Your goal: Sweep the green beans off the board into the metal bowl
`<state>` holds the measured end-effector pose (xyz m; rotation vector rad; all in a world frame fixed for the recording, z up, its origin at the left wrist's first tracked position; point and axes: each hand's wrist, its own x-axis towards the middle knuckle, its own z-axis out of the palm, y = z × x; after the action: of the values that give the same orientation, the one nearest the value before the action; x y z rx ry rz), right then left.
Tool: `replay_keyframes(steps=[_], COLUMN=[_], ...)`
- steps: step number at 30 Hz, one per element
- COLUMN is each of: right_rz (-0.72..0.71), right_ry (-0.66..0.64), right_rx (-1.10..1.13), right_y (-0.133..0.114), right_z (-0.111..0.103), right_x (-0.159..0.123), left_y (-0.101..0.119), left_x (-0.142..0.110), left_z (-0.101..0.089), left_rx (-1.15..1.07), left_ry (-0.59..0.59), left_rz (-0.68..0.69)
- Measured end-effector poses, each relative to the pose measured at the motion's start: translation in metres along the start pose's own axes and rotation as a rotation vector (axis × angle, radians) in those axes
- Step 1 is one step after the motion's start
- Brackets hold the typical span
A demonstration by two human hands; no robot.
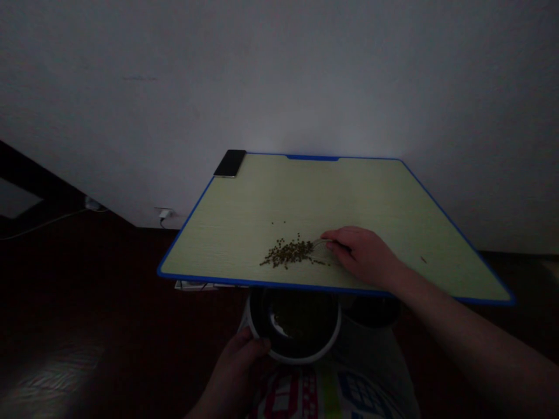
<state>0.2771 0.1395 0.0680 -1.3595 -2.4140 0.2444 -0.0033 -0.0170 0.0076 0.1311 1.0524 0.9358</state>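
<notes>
A: What is the surface like?
B: A pale yellow-green desk (340, 198) with faint grain and blue edging, its far side close to a grey wall (279, 70). A wider blue strip (312, 157) sits midway along that far edge.

A: And the room?
B: Dim. The floor (109, 279) is dark red-brown with a dull sheen at lower left, and a white plug (164, 214) sits low on the wall, left of the desk.

A: Where are the grains?
B: The small dark grains (288, 252) lie in a loose heap near the desk's front edge, with two strays (278, 222) farther back. A thin reddish sliver (423, 259) lies well to the right.

A: The hands?
B: The right hand (360, 253) has its fingers closed on a thin utensil (322, 240), whose tip meets the heap's right side. The left hand (244, 355) grips the pale rim of a dark-lined bowl (301, 359) just below the front edge, thumb over the rim; its other fingers are mostly hidden.

A: Any writing?
B: The cloth (301, 396) below the bowl carries pink, yellow-green and blue blocks, with white shapes too dim to read. The phone (230, 163) at the far left corner shows a dark face.
</notes>
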Motion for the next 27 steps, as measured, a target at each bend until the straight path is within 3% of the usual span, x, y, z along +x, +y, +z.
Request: replay_keyframes(steps=[9, 21, 27], right_rz=[-0.072, -0.078, -0.127], right_ry=[0.036, 0.047, 0.042], right_rx=[0.006, -0.014, 0.002], right_y=[0.0005, -0.0013, -0.0015], right_z=[0.002, 0.0045, 0.0046], right_x=[-0.0042, 0.0024, 0.0033], left_y=[0.0002, -0.0007, -0.0009], left_x=[-0.0004, -0.0029, 0.0002], left_z=[0.0013, 0.0034, 0.0004], left_rx=[0.009, 0.033, 0.025], left_ry=[-0.061, 0.008, -0.024], left_rz=[0.008, 0.037, 0.009])
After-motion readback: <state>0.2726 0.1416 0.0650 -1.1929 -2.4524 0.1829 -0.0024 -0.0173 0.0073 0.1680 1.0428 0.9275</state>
